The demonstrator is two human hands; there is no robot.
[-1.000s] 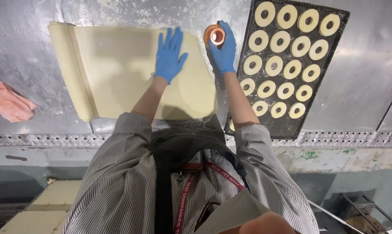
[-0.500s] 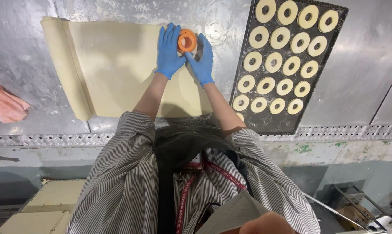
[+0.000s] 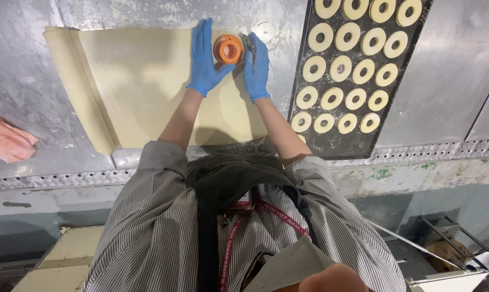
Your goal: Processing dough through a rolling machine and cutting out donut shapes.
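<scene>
A pale sheet of rolled dough [image 3: 141, 86] lies flat on the steel table [image 3: 17, 70], its left edge folded over. An orange round ring cutter [image 3: 228, 49] sits on the dough near its far right corner. My left hand [image 3: 205, 59], in a blue glove, presses against the cutter's left side. My right hand [image 3: 256, 65], also gloved in blue, holds the cutter from the right. Both hands bear on it together.
A dark baking tray [image 3: 309, 141] to the right holds several cut dough rings [image 3: 341, 70] in rows. A pink cloth [image 3: 6, 141] lies at the table's left edge. A perforated steel lip [image 3: 417, 154] runs along the near edge.
My right hand carried the orange cutter left from beside the tray onto the dough. My left hand closed in on it, and both hands now press it down.
</scene>
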